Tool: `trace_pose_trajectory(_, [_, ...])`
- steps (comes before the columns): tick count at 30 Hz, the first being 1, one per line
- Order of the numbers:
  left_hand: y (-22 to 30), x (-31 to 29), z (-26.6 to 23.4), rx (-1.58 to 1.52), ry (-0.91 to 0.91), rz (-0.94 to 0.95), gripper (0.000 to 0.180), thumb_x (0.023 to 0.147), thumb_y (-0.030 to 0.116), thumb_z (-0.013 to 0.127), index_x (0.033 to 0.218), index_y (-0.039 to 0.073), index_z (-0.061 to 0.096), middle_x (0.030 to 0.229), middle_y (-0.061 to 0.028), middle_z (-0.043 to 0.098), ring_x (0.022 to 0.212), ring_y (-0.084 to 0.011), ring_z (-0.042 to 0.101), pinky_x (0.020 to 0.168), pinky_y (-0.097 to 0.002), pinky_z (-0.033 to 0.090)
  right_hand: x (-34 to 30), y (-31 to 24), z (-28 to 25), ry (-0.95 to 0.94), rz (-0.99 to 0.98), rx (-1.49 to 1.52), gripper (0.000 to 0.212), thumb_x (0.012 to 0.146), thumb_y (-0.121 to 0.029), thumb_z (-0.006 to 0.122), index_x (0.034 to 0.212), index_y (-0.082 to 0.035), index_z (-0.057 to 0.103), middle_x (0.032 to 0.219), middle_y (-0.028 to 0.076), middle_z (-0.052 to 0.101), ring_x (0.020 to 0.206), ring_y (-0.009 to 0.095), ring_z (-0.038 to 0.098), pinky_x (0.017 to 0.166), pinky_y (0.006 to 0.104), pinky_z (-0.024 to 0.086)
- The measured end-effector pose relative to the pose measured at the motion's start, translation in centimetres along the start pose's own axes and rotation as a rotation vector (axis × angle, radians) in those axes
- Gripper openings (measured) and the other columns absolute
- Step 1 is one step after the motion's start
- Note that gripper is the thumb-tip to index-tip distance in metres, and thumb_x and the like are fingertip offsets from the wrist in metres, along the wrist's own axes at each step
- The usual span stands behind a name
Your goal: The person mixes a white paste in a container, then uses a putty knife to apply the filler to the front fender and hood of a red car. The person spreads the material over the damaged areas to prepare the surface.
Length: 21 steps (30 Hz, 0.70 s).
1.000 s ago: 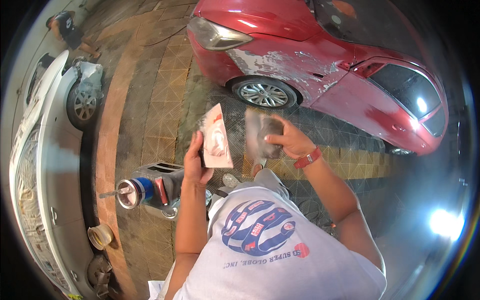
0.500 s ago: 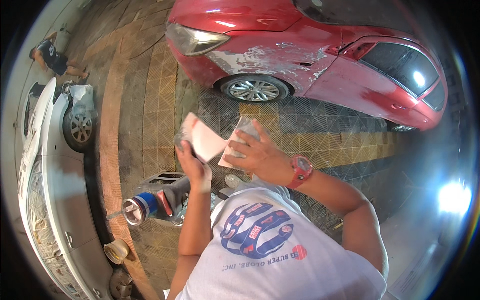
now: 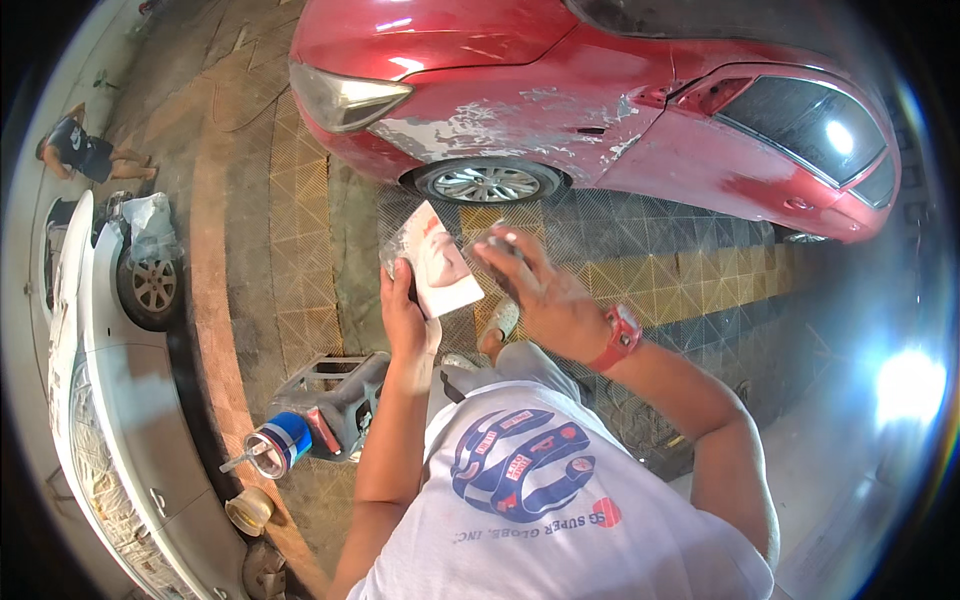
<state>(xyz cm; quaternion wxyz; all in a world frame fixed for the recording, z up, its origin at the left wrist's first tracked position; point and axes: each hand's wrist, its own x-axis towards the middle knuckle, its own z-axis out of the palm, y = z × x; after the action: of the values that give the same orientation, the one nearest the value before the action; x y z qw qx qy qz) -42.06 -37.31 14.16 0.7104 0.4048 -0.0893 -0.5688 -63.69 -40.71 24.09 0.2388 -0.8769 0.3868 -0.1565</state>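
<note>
White card (image 3: 440,265) (smeared pink) in left hand (image 3: 405,320).

Both forearms come up from the bottom of the frame and meet around the centre. Left hand (image 3: 405,320) is raised, fingers curled and pinching shut — thumb side facing up. Right hand (image 3: 545,295) sits just to its right, palm down, fingers spread and bent a bit — wrist cocked, elbow out toward lower right.
</note>
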Motion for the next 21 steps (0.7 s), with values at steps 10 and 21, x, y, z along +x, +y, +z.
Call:
trace_pose_trajectory(10, [-1.9, 3.9, 2.7, 0.37, -0.177, -0.171, 0.05, 0.115, 0.033, 0.058, 0.154, 0.003, 0.051, 0.142, -0.0103, 0.066, 0.127, -0.0196, 0.064, 0.113, -0.0351, 0.049, 2.2, 9.0, -2.0, 0.15, 0.056, -0.37, 0.054, 0.096, -0.02, 0.068, 0.148, -0.029, 0.06, 0.152, 0.014, 0.051, 0.147, 0.05, 0.048, 0.115, 0.0716, 0.044])
trace_pose_trajectory(21, [-2.0, 11.2, 2.1, 0.175, 0.164, 0.073, 0.05, 0.116, 0.033, 0.056, 0.15, -0.002, 0.047, 0.14, -0.0157, 0.064, 0.125, -0.0263, 0.067, 0.103, -0.0404, 0.058, 4.9, 4.6, 0.1, -0.141, -0.043, -0.302, 0.054, 0.093, -0.019, 0.068, 0.147, -0.027, 0.064, 0.154, 0.014, 0.053, 0.153, 0.049, 0.041, 0.115, 0.0869, 0.028])
